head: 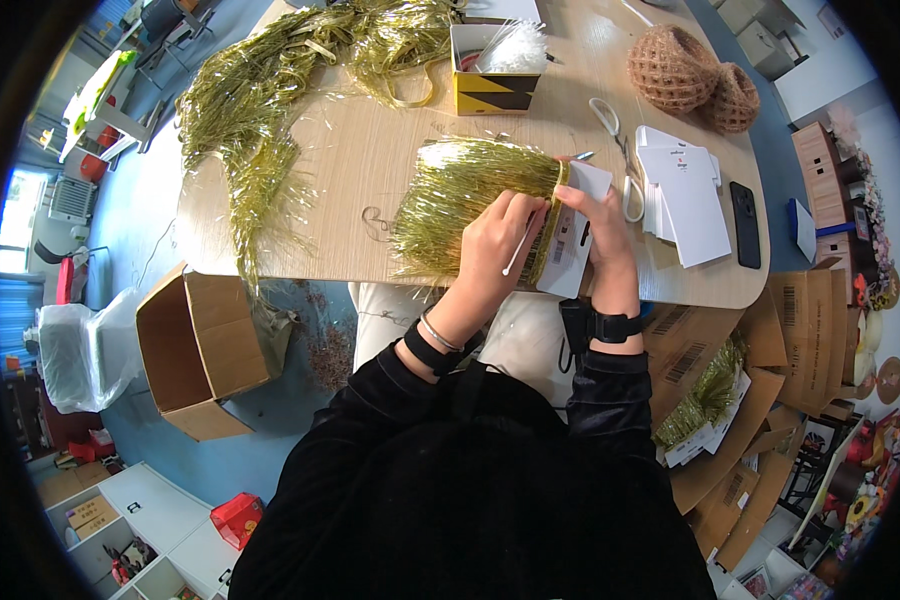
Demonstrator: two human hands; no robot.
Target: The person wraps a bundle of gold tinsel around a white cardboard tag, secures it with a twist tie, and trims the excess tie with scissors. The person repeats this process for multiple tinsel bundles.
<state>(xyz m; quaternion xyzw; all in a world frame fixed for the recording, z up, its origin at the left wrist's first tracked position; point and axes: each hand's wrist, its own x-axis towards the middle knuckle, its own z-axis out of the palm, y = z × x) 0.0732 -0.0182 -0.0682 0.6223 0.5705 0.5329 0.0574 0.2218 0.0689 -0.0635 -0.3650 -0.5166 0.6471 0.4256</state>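
A bundle of gold tinsel fringe lies at the table's front edge, its yellow top band against a white header card. My right hand grips the card and band at the right end, thumb on top. Over the fringe, my left hand pinches a thin white plastic tie with a small knob at its lower end. The left fingertips are close to the band; whether they touch it is hard to tell. A barcode label is partly hidden behind the left hand.
Loose gold tinsel covers the table's left. Behind the bundle stands a yellow-black box of white ties. Scissors, white cards, a phone and brown twine balls lie right. Cardboard boxes flank me on the floor.
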